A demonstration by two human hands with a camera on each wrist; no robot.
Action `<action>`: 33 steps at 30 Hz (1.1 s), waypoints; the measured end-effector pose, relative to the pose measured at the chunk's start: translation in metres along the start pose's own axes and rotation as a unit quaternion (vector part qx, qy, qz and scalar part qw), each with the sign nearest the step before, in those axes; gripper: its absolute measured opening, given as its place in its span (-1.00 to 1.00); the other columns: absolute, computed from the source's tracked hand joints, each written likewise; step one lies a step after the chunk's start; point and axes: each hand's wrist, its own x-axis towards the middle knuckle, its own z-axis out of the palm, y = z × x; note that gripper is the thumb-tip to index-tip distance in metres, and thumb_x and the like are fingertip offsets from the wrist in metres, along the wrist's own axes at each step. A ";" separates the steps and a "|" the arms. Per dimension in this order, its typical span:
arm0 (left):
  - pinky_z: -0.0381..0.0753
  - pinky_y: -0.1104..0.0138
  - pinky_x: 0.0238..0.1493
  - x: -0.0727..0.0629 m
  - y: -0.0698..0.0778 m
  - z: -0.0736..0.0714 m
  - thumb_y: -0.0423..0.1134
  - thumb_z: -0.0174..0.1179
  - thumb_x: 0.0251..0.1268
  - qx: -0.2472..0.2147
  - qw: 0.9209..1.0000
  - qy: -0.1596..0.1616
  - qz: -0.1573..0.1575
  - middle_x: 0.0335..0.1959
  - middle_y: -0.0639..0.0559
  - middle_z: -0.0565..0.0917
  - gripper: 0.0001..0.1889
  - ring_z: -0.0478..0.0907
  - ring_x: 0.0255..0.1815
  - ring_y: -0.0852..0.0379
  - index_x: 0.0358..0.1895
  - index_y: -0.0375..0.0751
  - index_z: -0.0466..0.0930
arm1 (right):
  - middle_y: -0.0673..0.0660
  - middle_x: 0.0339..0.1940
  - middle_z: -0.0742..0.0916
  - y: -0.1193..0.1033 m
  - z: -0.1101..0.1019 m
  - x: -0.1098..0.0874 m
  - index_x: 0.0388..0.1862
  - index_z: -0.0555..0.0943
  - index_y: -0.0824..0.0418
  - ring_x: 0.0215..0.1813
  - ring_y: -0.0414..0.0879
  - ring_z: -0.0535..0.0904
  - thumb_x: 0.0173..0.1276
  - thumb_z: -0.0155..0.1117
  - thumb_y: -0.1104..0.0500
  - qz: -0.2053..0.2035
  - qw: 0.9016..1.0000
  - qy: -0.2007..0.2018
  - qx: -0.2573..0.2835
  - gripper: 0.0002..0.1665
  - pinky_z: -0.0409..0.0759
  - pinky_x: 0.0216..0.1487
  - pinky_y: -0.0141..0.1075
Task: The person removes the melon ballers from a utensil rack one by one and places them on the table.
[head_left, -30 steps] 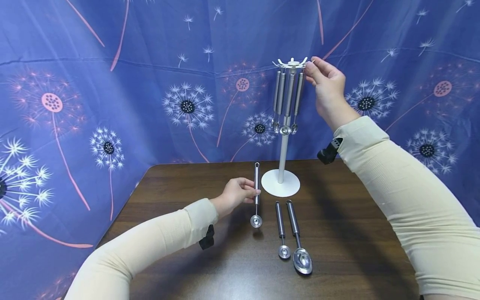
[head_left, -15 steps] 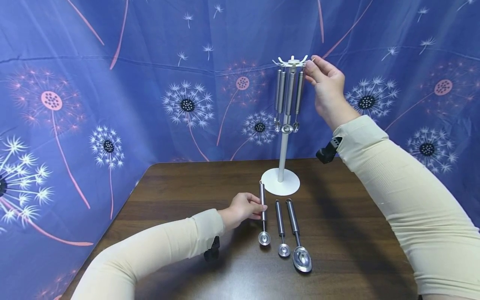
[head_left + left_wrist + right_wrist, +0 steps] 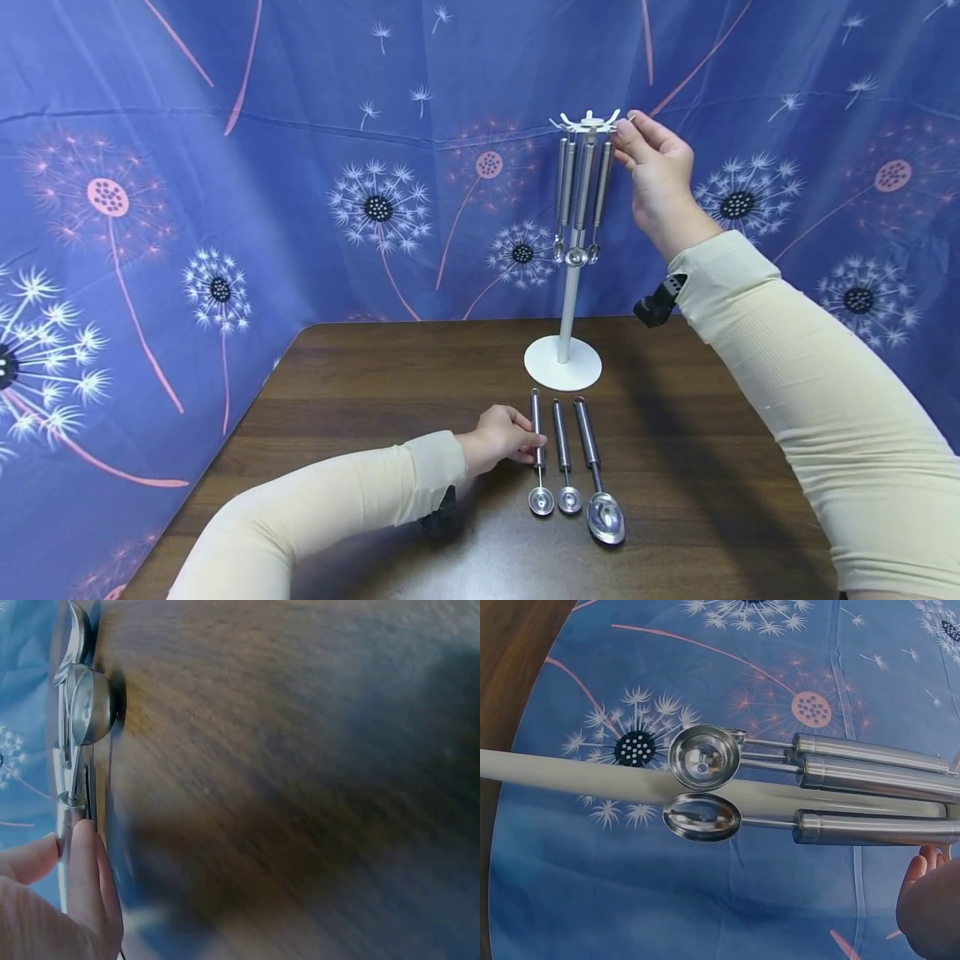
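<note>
Silvery metal runs the length of the small scoop (image 3: pixel 540 458) that we pinch in our left hand (image 3: pixel 501 437), thumb and fingers narrowed on the handle. The relation that counts most to us is its line: the scoop lies at our left fingertips, on that hand's right, its long axis pointing away from us and crosswise to our left forearm. The ringed end is beyond the fingers, the bowl nearer to us than they are. Our left hand is much the nearer of the two; our right hand (image 3: pixel 663 171) is higher up and well apart.

Just to the right of our left hand, past the held scoop, lie a second scoop (image 3: pixel 561 437) and a larger spoon (image 3: pixel 589 442), both on the wooden table (image 3: pixel 375 367). The held scoop runs almost parallel to the second one, just beside it. Whether its bowl rests on the wood, we cannot tell.

Farther from us than our left hand, and a little to its right, stands the white rack (image 3: pixel 568 308), upright on its round base (image 3: pixel 562 363). Our right hand is at its top, on the right side, and by the head view our thumb and fingers pinch the tip of one hook. Several hanging scoops (image 3: pixel 586 179) dangle bowl-down, just left of and below that hand.
</note>
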 end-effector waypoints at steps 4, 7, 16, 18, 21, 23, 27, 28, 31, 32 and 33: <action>0.78 0.35 -0.44 0.002 -0.004 0.003 -0.55 0.33 0.10 0.007 1.000 -0.003 -0.001 -0.56 -0.09 0.59 -0.82 0.62 -0.60 0.18 -0.37 -0.39 0.47 | 0.13 -0.10 0.66 0.000 0.000 0.000 0.28 0.46 0.39 -0.20 -0.15 0.65 0.27 0.33 0.35 -0.001 1.000 0.004 0.003 -0.42 0.68 -0.08 -0.47; 0.78 0.36 -0.44 0.002 -0.005 0.004 -0.55 0.33 0.09 0.019 1.000 0.004 0.000 -0.56 -0.08 0.59 -0.82 0.62 -0.62 0.18 -0.39 -0.38 0.48 | 0.13 -0.14 0.66 0.000 0.001 0.001 0.27 0.46 0.40 -0.23 -0.14 0.65 0.26 0.34 0.37 -0.004 1.000 0.006 0.007 -0.42 0.69 -0.10 -0.47; 0.77 0.38 -0.48 0.001 -0.002 0.008 -0.54 0.36 0.07 0.052 0.998 0.022 0.003 -0.53 -0.08 0.62 -0.85 0.67 -0.58 0.12 -0.40 -0.40 0.54 | 0.13 -0.08 0.64 0.000 0.003 -0.002 0.27 0.47 0.38 -0.17 -0.13 0.65 0.27 0.33 0.36 -0.001 1.000 0.011 0.003 -0.43 0.68 -0.04 -0.46; 0.76 0.39 -0.49 0.002 -0.002 0.009 -0.53 0.37 0.06 0.062 0.998 0.025 0.001 -0.54 -0.07 0.62 -0.85 0.67 -0.59 0.13 -0.40 -0.40 0.54 | 0.13 -0.07 0.63 0.000 0.002 -0.002 0.27 0.47 0.38 -0.17 -0.13 0.65 0.27 0.33 0.36 -0.001 1.000 0.012 0.005 -0.43 0.68 -0.04 -0.46; 0.76 0.41 -0.50 0.002 -0.001 0.009 -0.52 0.37 0.07 0.070 0.997 0.027 -0.003 -0.52 -0.05 0.60 -0.84 0.66 -0.59 0.16 -0.40 -0.38 0.53 | 0.13 -0.05 0.64 -0.001 0.003 -0.001 0.27 0.47 0.39 -0.21 -0.14 0.65 0.26 0.33 0.38 -0.002 1.000 0.014 0.011 -0.43 0.69 -0.08 -0.47; 0.75 0.42 -0.50 0.002 0.000 0.010 -0.53 0.37 0.07 0.071 0.997 0.028 -0.005 -0.50 -0.05 0.57 -0.83 0.66 -0.58 0.16 -0.39 -0.38 0.52 | 0.14 -0.04 0.64 -0.001 0.003 -0.001 0.26 0.47 0.39 -0.24 -0.15 0.65 0.26 0.32 0.39 -0.001 1.000 0.016 0.018 -0.44 0.69 -0.12 -0.47; 0.76 0.41 -0.48 0.002 0.001 0.011 -0.54 0.36 0.07 0.067 0.997 0.028 -0.009 -0.47 -0.05 0.54 -0.82 0.66 -0.54 0.13 -0.38 -0.37 0.50 | 0.16 -0.04 0.65 -0.001 0.003 -0.002 0.25 0.48 0.39 -0.25 -0.14 0.66 0.26 0.31 0.41 0.001 1.000 0.018 0.025 -0.45 0.70 -0.15 -0.48; 0.76 0.41 -0.47 0.002 0.001 0.011 -0.54 0.36 0.07 0.067 0.997 0.029 -0.008 -0.47 -0.05 0.53 -0.81 0.66 -0.54 0.12 -0.38 -0.37 0.49 | 0.16 -0.04 0.66 -0.001 0.003 -0.002 0.25 0.48 0.39 -0.24 -0.14 0.66 0.26 0.32 0.41 0.001 1.000 0.018 0.024 -0.45 0.70 -0.14 -0.48; 0.76 0.40 -0.47 0.001 0.001 0.011 -0.54 0.36 0.07 0.063 0.997 0.032 -0.011 -0.48 -0.04 0.53 -0.81 0.67 -0.54 0.12 -0.40 -0.36 0.49 | 0.15 -0.04 0.66 0.000 0.003 -0.002 0.25 0.48 0.39 -0.21 -0.13 0.66 0.25 0.33 0.40 0.000 1.000 0.016 0.019 -0.44 0.70 -0.11 -0.47; 0.76 0.41 -0.48 0.001 0.001 0.011 -0.53 0.36 0.07 0.065 0.997 0.033 -0.010 -0.48 -0.04 0.53 -0.81 0.67 -0.54 0.12 -0.41 -0.36 0.48 | 0.15 -0.05 0.66 0.001 0.003 -0.003 0.25 0.48 0.39 -0.20 -0.13 0.65 0.25 0.33 0.40 0.000 1.000 0.016 0.018 -0.44 0.70 -0.11 -0.47; 0.76 0.41 -0.49 0.001 0.000 0.011 -0.53 0.36 0.07 0.065 0.997 0.034 -0.011 -0.49 -0.04 0.53 -0.81 0.68 -0.55 0.12 -0.42 -0.36 0.48 | 0.15 -0.05 0.66 0.001 0.003 -0.003 0.25 0.48 0.39 -0.20 -0.13 0.65 0.25 0.33 0.40 0.000 1.000 0.016 0.017 -0.44 0.70 -0.10 -0.47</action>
